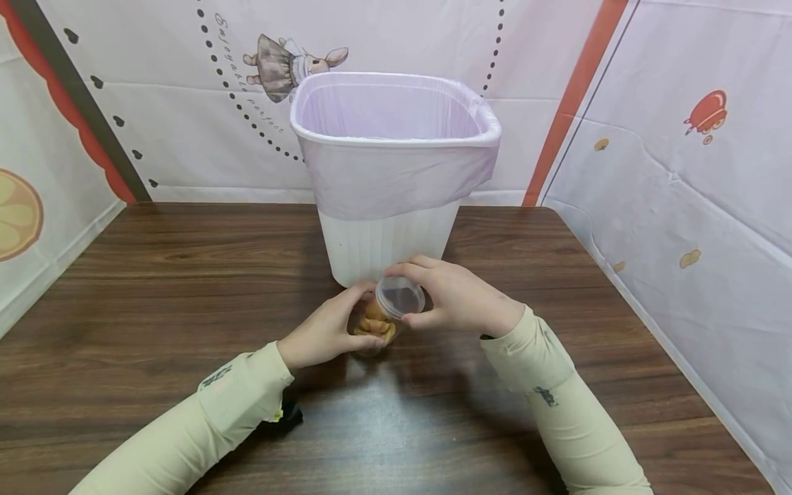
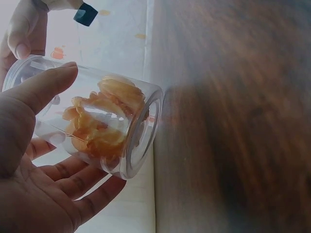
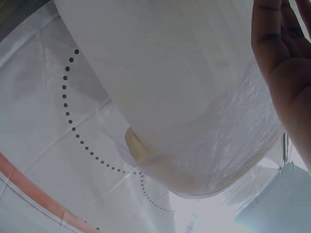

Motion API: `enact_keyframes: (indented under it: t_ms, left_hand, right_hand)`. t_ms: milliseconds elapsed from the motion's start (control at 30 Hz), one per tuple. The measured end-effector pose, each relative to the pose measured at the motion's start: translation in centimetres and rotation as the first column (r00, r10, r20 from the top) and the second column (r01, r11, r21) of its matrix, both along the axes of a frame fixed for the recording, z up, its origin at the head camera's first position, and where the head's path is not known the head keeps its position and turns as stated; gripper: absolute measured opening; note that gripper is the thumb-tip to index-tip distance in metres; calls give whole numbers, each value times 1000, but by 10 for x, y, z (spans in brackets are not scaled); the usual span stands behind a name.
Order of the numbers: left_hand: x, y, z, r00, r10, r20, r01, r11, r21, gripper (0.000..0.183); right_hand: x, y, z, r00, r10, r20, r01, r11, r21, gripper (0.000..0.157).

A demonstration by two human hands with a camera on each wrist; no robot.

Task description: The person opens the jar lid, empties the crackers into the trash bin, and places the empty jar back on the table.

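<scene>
The left hand (image 1: 324, 333) curls thumb and fingers round a clear jar (image 2: 104, 121) of golden pieces (image 1: 375, 328); the right hand's (image 1: 460, 299) grip pinches its lid (image 1: 401, 297) by the rim. The jar is near the white bin (image 1: 386, 240), well inside the edges of the worktop (image 1: 216, 261), with wood surface stretching away on either side.

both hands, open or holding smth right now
Left hand: holding the clear jar, thumb and fingers round its side.
Right hand: holding the jar's round top between thumb and fingers.
</scene>
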State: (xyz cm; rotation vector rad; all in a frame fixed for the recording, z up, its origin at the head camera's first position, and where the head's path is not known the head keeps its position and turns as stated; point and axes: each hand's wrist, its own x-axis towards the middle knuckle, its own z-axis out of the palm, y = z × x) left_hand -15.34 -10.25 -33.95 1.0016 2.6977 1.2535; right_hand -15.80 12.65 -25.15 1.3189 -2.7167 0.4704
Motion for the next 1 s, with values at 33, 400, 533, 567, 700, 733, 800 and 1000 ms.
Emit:
enact_keyframes:
  t_ms: [33,400,533,567,700,733,800,1000]
  left_hand:
    - [0,0,0,1000,1,1,-1,1000,-1,71]
    - [1,0,1,1000,1,-24,-1,1000,4,73]
    - [1,-1,1,1000,-4,-14,4,1000,8,71]
    - [0,-1,1,1000,-5,-12,6,1000,9,71]
    - [0,-2,0,1000,-6,-10,6,1000,4,70]
    - [0,-2,0,1000,-4,-9,4,1000,1,70]
    - [0,-2,0,1000,0,-9,0,1000,-1,70]
    - [0,-2,-1,1000,-1,-3,1,1000,-1,70]
  right_hand:
    - [0,0,0,1000,2,-1,-2,1000,0,60]
    - [1,-8,-6,994,-103,-37,102,994,-34,52]
    - [0,-12,-9,988,-147,-40,146,989,-31,52]
    - [0,-13,-9,987,-154,-41,153,988,-29,52]
    - [1,-15,-9,983,-176,-49,175,984,-19,54]
    - [2,-15,-9,982,-180,-48,180,984,-17,55]
    - [2,-16,-8,981,-188,-47,188,982,-16,57]
    - [3,-16,-10,975,-215,-53,215,977,-3,57]
